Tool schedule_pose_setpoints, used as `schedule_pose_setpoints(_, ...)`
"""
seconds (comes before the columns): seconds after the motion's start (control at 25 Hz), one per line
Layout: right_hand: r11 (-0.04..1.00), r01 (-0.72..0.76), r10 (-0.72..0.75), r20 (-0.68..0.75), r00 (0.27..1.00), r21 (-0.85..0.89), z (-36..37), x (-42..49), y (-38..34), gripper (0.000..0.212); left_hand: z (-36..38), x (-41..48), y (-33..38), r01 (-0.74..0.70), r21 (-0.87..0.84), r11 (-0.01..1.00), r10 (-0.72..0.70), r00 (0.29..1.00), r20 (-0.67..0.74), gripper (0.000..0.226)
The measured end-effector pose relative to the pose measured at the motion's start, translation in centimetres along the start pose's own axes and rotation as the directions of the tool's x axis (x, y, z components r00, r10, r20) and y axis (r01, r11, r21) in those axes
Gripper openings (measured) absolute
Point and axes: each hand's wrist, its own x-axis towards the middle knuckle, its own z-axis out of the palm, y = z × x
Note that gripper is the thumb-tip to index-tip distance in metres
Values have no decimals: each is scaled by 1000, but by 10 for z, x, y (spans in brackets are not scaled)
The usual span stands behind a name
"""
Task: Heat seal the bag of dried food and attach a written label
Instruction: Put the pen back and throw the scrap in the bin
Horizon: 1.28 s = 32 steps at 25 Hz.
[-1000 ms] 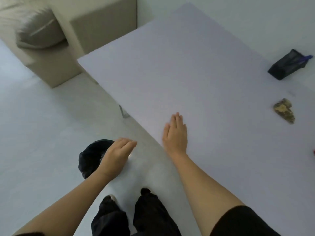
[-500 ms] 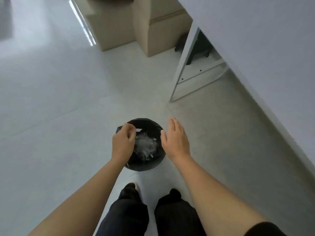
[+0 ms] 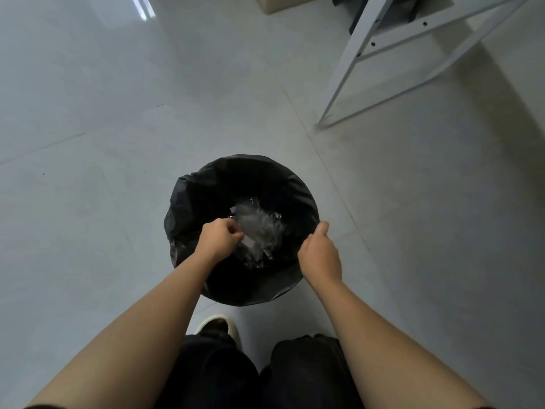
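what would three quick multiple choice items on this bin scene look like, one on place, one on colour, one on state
1. Where is the left hand?
A. over the bin's opening
B. on the white table frame
C. flat on the floor

2. What colour is the bin liner?
A. white
B. black
C. blue

3. What state is the bin in?
A. tipped over
B. covered by a lid
C. upright and open, clear plastic inside

Answers: 1 A, the fist hangs above the opening; 2 B, the liner draped over the rim is black; 3 C, the round mouth faces up with crumpled plastic showing.
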Motion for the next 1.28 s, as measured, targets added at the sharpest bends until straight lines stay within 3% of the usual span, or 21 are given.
schedule_pose_setpoints(0.08, 999, 27, -28, -27, 999, -22, 1, -2, 2, 24, 6, 5, 0, 33, 9, 999, -33, 999, 14, 15)
schedule_pose_setpoints(0.24, 994, 87, -86, 15, 996, -74, -27, -18, -8, 57, -9, -19, 13, 114, 14, 993, -112, 989, -95, 28)
schedule_pose_setpoints(0.4, 970, 219, -218, 19, 976, -102, -100, -73, -39, 55, -70, -84, 48, 101, 37, 994, -94, 985, -147, 15)
schedule_pose_setpoints(0.6, 936, 341, -341, 9, 940, -93, -240, -174, -103, 53, -177, -198, 133, -51, 43, 998, 58, 978, -201, 23)
schedule_pose_setpoints(0.72, 938, 339, -346, -105, 932, -73, -341, -243, -131, 50, -247, -287, 215, -257, 153, 954, 283, 940, -191, 32)
schedule_pose_setpoints(0.84, 968, 252, -240, -278, 930, 7, -419, -287, -127, 46, -283, -348, 297, -464, 227, 856, 500, 854, -140, 34)
schedule_pose_setpoints(0.96, 990, 134, -102, -475, 874, 34, -490, -314, -90, 51, -284, -381, 386, -688, 269, 674, 713, 701, 6, 36)
schedule_pose_setpoints(1.08, 991, -18, 98, -614, 783, 135, -550, -334, -25, 56, -255, -413, 473, -803, 339, 490, 809, 564, 165, 49)
schedule_pose_setpoints(1.28, 926, -185, 372, -706, 603, 330, -613, -378, 109, 58, -160, -489, 574, -925, 312, 218, 874, 327, 360, 53)
